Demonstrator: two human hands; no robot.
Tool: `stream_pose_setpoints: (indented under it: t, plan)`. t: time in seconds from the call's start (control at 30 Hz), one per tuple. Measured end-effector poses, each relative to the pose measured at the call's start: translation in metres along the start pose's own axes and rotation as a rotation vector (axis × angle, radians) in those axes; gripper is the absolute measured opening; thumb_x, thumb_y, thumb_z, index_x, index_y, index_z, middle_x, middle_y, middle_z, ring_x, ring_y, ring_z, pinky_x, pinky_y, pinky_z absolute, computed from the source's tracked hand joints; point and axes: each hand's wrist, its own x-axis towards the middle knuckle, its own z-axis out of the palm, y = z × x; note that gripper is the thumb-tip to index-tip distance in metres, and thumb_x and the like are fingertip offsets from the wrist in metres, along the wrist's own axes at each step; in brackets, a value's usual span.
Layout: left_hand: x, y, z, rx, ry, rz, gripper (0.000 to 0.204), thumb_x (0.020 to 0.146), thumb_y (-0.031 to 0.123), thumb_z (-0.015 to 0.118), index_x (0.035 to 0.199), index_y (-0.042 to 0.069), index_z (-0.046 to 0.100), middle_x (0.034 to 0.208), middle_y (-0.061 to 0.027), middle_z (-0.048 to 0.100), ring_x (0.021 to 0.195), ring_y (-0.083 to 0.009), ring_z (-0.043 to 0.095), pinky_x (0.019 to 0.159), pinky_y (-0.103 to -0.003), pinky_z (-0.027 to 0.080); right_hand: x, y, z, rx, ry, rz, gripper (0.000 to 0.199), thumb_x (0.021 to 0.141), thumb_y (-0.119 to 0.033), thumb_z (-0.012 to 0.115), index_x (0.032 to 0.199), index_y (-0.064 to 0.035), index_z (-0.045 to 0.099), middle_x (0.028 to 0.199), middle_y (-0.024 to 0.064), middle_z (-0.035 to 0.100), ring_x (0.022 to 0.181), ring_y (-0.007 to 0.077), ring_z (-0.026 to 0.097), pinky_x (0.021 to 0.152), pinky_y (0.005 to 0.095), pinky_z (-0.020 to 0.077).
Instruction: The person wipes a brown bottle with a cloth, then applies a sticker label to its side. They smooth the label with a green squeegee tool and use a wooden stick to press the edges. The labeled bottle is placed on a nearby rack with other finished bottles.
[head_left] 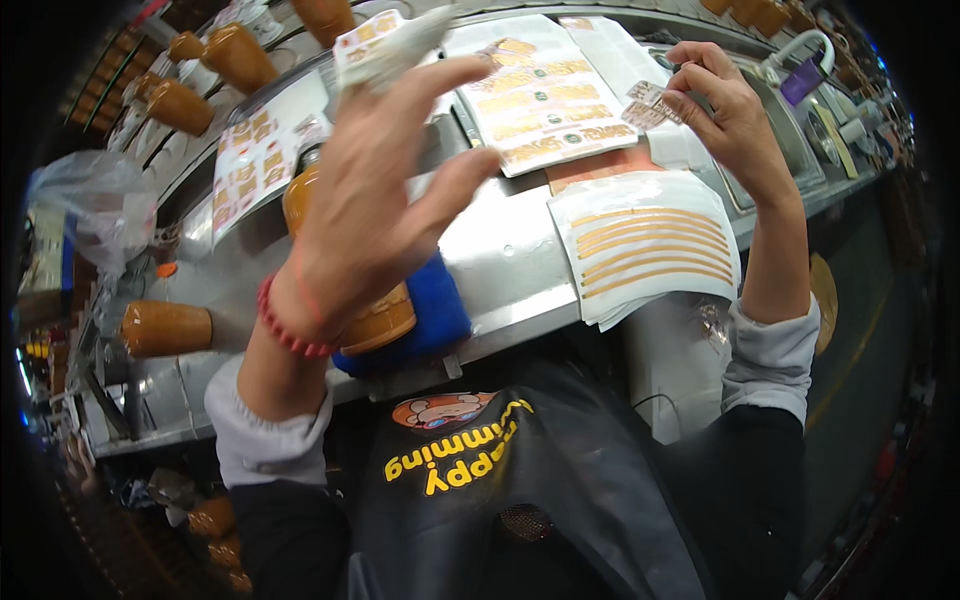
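Note:
My right hand (725, 115), raised at the right near the sink, pinches a small pale cut piece of patterned sheet (650, 107) between thumb and fingers. My left hand (370, 185) is lifted over the steel table, blurred by motion, its thumb and index finger spread wide. A whitish blurred shape (400, 52) covers its other fingers; whether it is held I cannot make out. Partly hidden under my left wrist, a glossy brown ceramic vessel (378, 322) lies on a blue pad (440, 305). To the right, a stack of white sheets with gold-brown strips (655, 250) overhangs the front edge.
A thick stack of patterned sheets (545, 100) lies mid-table, and another sheet (245, 170) rests to the left. Brown vessels stand at the back left (238, 58), with one lying at the left edge (165, 328). The sink (790, 150) has a white faucet (822, 45).

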Motion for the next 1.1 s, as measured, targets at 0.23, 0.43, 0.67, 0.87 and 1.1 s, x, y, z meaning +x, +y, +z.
stream_pose_setpoints:
  t: [0.23, 0.43, 0.67, 0.87, 1.1]
  plan:
    - [0.038, -0.015, 0.054, -0.393, -0.114, -0.252, 0.026, 0.094, 0.029, 0.068, 0.104, 0.006, 0.064, 0.093, -0.0071, 0.060, 0.093, -0.0169, 0.053, 0.085, -0.030, 0.042, 0.030, -0.060, 0.004, 0.504, 0.031, -0.029, 0.017, 0.095, -0.012, 0.066, 0.084, 0.0002, 0.061, 0.115, 0.0093, 0.061, 0.106, 0.0172, 0.057, 0.092, 0.0295, 0.0427]
    - [0.020, 0.009, 0.042, -0.120, 0.072, -0.206, 0.014, 0.090, 0.020, 0.069, 0.091, 0.007, 0.067, 0.083, -0.0084, 0.060, 0.088, -0.0219, 0.053, 0.083, -0.032, 0.042, 0.023, -0.071, 0.035, 0.797, 0.095, 0.109, 0.014, 0.094, -0.010, 0.062, 0.083, -0.0009, 0.061, 0.114, 0.0079, 0.059, 0.102, 0.0122, 0.055, 0.091, 0.0264, 0.0432]
    - [0.013, 0.021, 0.041, 0.445, 0.259, 0.193, 0.013, 0.074, 0.006, 0.074, 0.081, 0.011, 0.065, 0.129, -0.0197, 0.059, 0.132, -0.0380, 0.046, 0.114, -0.052, 0.027, 0.016, -0.077, 0.059, 1.295, 0.137, 0.298, 0.014, 0.095, -0.011, 0.063, 0.085, -0.0005, 0.063, 0.110, 0.0060, 0.058, 0.087, 0.0067, 0.054, 0.077, 0.0214, 0.0449]
    - [0.007, 0.019, 0.033, 0.216, 0.246, 0.069, 0.010, 0.077, 0.009, 0.071, 0.085, 0.010, 0.066, 0.132, -0.0222, 0.058, 0.133, -0.0390, 0.043, 0.112, -0.050, 0.027, 0.010, -0.035, 0.050, 1.094, 0.109, 0.476, 0.017, 0.098, -0.018, 0.062, 0.092, -0.0027, 0.067, 0.105, -0.0006, 0.060, 0.076, 0.0003, 0.050, 0.068, 0.0167, 0.0414]
    - [-0.002, 0.022, 0.017, 0.135, 0.058, -0.122, 0.011, 0.091, 0.012, 0.069, 0.095, 0.002, 0.067, 0.084, -0.0087, 0.066, 0.080, -0.0195, 0.059, 0.072, -0.031, 0.043, -0.017, 0.136, 0.079, -0.066, -0.309, 0.749, 0.035, 0.094, -0.035, 0.061, 0.112, -0.0058, 0.068, 0.119, 0.0146, 0.060, 0.107, 0.0324, 0.057, 0.093, 0.0418, 0.0473]
